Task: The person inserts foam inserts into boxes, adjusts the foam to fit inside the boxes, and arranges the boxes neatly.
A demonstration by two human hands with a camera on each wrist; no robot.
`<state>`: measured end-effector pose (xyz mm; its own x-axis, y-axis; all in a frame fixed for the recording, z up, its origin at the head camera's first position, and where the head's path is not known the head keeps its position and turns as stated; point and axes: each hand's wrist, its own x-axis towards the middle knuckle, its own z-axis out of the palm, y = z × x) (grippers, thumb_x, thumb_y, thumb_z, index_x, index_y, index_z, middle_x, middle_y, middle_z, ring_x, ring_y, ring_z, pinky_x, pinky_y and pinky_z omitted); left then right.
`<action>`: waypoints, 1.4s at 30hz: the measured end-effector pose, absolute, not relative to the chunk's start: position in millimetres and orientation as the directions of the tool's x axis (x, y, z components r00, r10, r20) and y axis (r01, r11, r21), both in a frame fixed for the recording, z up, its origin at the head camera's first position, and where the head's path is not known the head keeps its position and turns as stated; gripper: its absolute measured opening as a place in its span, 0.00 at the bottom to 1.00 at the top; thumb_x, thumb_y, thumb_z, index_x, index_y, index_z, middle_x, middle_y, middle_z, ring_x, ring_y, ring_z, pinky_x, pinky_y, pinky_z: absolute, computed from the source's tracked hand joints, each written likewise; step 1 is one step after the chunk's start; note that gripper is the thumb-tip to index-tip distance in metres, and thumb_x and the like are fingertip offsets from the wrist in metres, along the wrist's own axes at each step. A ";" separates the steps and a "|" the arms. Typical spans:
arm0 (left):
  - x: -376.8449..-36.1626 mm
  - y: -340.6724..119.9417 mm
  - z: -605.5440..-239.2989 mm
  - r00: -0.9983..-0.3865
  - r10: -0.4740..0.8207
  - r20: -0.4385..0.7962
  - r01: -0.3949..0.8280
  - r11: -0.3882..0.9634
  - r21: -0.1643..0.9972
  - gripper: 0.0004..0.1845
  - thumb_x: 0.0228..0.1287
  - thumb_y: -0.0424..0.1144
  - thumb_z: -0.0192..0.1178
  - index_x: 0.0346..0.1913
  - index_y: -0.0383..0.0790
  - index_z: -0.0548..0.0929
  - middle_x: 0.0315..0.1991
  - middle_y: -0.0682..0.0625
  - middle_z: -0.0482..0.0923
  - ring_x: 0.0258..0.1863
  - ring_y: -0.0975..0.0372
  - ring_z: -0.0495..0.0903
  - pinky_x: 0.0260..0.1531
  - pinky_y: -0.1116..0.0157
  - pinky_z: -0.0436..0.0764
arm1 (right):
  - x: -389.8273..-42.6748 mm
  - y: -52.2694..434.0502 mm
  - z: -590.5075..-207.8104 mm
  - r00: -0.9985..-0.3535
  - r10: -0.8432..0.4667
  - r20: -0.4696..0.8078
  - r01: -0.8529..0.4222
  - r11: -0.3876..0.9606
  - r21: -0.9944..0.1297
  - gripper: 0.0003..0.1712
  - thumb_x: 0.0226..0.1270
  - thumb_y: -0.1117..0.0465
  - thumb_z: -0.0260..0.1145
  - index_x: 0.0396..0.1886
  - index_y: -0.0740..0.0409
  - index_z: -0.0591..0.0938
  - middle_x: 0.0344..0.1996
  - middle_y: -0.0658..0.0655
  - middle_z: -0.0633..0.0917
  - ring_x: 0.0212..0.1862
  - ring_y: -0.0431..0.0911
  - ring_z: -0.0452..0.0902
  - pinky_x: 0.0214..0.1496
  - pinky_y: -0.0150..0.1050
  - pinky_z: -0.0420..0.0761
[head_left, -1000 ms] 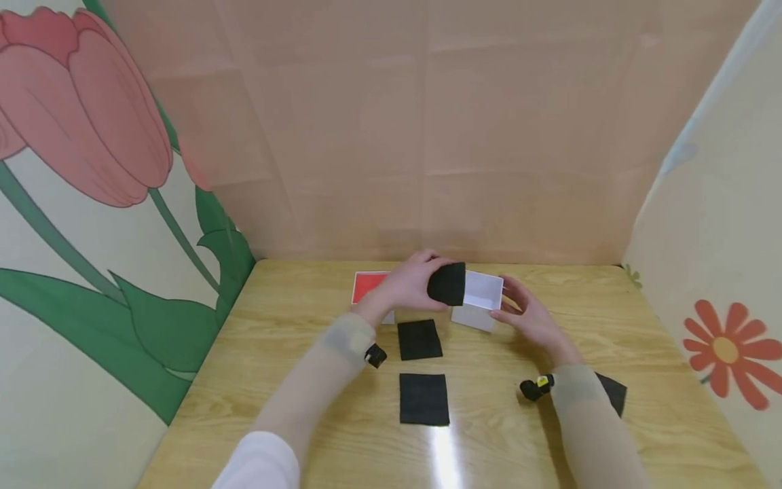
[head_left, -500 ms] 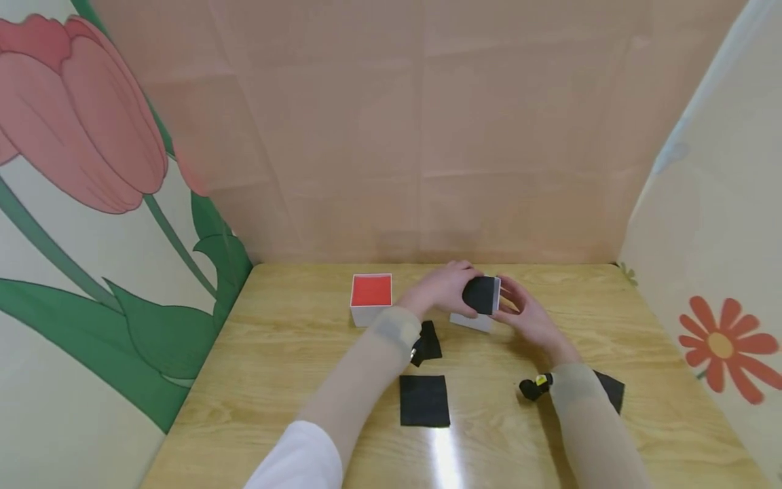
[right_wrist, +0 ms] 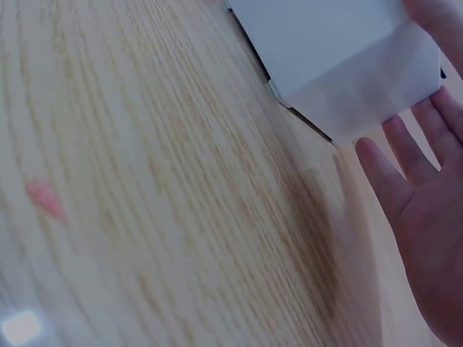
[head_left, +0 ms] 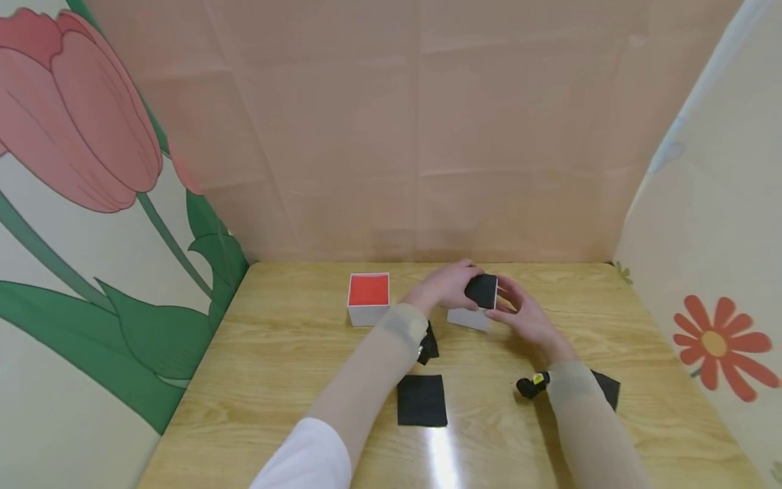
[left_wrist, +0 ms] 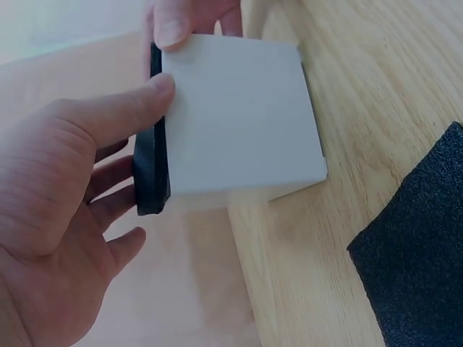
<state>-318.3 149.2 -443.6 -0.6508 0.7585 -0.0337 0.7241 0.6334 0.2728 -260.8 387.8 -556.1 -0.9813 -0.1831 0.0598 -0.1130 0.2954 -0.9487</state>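
My left hand (head_left: 446,285) holds a black foam-like square (head_left: 482,291) against the open top of a small white box (head_left: 468,319). In the left wrist view, its thumb lies at the rim of the box (left_wrist: 242,119), while its fingers are behind the black square (left_wrist: 150,173), which stands slightly proud of the rim. My right hand (head_left: 528,316) grips the box from the right, thumb on the front face and fingers round the far side. The right wrist view shows those fingers (right_wrist: 405,155) along the box's lower part (right_wrist: 354,94). The inside of the box is covered.
Left of the hands stands a second white box (head_left: 366,316) with a red square (head_left: 369,290) filling its top. One black square (head_left: 422,401) lies in front; another (head_left: 434,345) is partly behind the left wrist. A black piece (head_left: 607,390) shows beside the right forearm.
My left hand has moved right with the black square, from the box's left edge to over its opening, and the square has sunk closer to the rim. The right hand stays on the box.
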 end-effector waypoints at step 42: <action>-340.7 110.3 -462.1 -0.621 0.784 0.005 0.695 0.548 0.466 0.31 0.79 0.48 0.64 0.78 0.43 0.74 0.78 0.49 0.71 0.78 0.59 0.68 0.77 0.64 0.63 | -260.6 386.2 -557.6 -0.984 -0.165 0.066 -0.110 0.278 -0.954 0.58 0.71 0.54 0.78 0.89 0.50 0.51 0.85 0.59 0.58 0.82 0.64 0.56 0.78 0.61 0.62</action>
<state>-340.7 110.3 -462.1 -0.6213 0.7836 0.0047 0.6948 0.5481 0.4657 -260.6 386.2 -557.6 -0.9842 -0.1648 0.0656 -0.1101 0.2776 -0.9544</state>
